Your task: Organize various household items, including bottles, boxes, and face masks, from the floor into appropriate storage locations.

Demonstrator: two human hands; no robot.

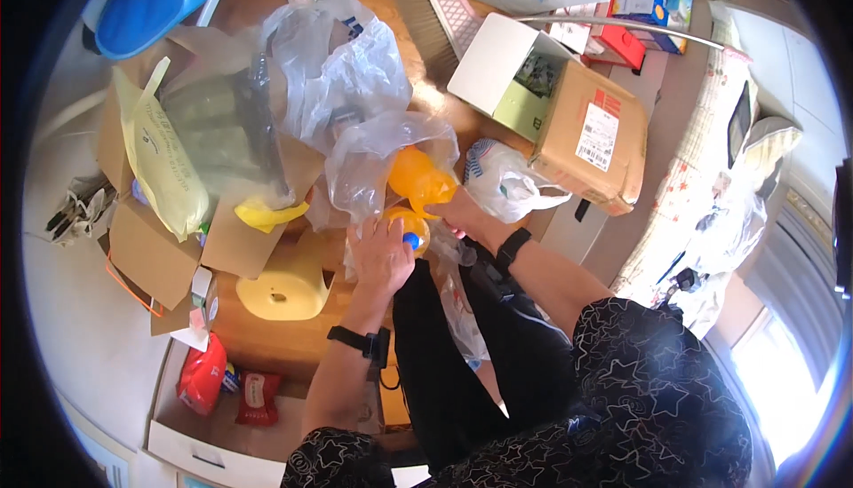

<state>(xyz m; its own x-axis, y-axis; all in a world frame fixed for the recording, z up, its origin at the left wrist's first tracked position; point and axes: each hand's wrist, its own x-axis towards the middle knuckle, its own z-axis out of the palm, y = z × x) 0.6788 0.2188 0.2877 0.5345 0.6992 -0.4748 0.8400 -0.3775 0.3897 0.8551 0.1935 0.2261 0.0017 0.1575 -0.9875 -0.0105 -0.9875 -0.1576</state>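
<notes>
In front of my knees, my left hand [381, 255] wraps the side of an orange bottle [418, 220] whose blue cap [411, 240] points up toward me. My right hand [463, 215] grips the narrow end of a second orange bottle [418, 178], just beyond the first one. That second bottle lies tilted, its far part against a clear plastic bag [360, 171]. Whether both bottles hold liquid I cannot tell. My fingers hide parts of both.
Crumpled plastic bags [346, 68] cover the floor ahead. An open cardboard box [156, 245] and a yellow stool [283, 288] stand left. To the right are a white knotted bag [503, 181], a taped carton [590, 135], an open white box [496, 65] and a broom [443, 18].
</notes>
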